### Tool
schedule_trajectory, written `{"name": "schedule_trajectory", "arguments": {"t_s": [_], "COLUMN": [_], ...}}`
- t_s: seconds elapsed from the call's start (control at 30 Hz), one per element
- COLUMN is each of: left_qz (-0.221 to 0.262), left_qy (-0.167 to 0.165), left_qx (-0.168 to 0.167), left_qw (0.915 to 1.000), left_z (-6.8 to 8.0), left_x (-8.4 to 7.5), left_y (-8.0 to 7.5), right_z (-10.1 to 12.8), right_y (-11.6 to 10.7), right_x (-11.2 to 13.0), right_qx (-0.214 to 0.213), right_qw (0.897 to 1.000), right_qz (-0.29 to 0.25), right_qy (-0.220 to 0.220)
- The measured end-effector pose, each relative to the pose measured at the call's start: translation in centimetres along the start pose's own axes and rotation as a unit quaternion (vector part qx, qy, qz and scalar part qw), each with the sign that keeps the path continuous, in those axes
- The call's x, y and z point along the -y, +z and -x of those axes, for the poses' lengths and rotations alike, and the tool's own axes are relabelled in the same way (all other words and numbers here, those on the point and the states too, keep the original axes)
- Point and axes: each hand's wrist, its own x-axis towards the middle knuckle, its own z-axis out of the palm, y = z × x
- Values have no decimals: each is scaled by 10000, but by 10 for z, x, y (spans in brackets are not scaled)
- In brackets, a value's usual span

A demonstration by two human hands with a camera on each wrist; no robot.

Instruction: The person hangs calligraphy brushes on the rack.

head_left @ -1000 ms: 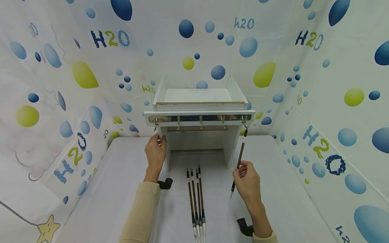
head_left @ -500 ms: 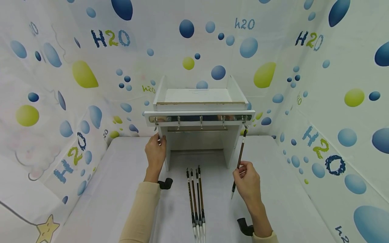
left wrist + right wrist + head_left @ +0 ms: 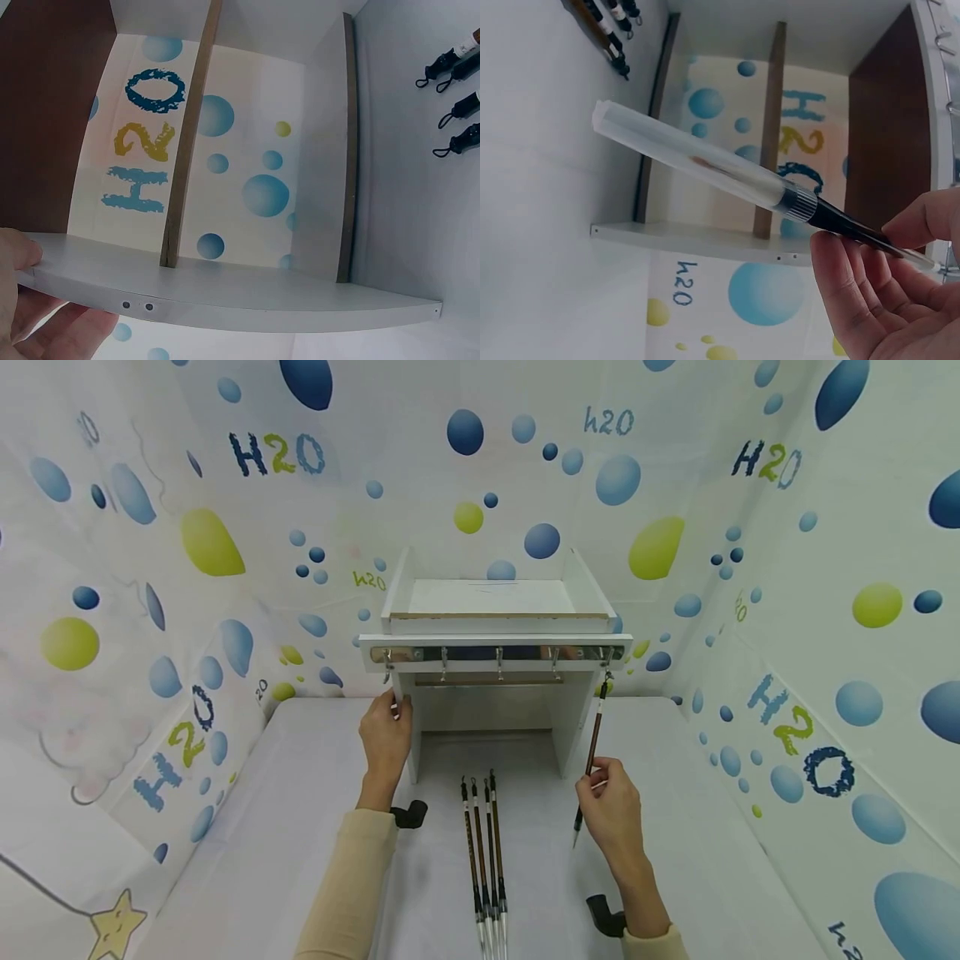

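In the head view my right hand [image 3: 615, 810] pinches a writing brush [image 3: 596, 735] by its handle, tip down, in front of the white shelf [image 3: 495, 625]. The loop at the brush's top end overlaps the rightmost hook [image 3: 608, 657] of the metal hook rail [image 3: 472, 653]. A clear cap [image 3: 690, 157] covers the bristles in the right wrist view. My left hand [image 3: 385, 739] grips the shelf's left side panel [image 3: 225, 292], with the thumb on the inner face and the fingers outside.
Several more capped brushes [image 3: 483, 852] lie side by side on the white tabletop [image 3: 262, 860] in front of the shelf. The other hooks on the rail hold nothing. A patterned curtain [image 3: 420, 460] surrounds the table at the back and sides.
The loop end of the brush has shifted slightly left at the rightmost hook, and its tip has swung a little to the right. My left hand keeps its grip on the panel.
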Motion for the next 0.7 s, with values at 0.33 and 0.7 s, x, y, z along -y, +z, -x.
{"name": "schedule_trajectory", "arguments": {"t_s": [0.33,0.7], "left_qz": [-6,-25], "left_qy": [-9,75], "left_qx": [-35,-63], "left_qw": [10000,9999], "left_z": [0,0], "left_x": [1,3], "left_y": [1,1], "right_z": [-11,-30], "right_y": [8,16], "right_x": [-15,-29], "right_qx": [-78,-76], "right_qw": [9997,9991], "right_qz": [111,346], "right_qy": [-180,-223]}}
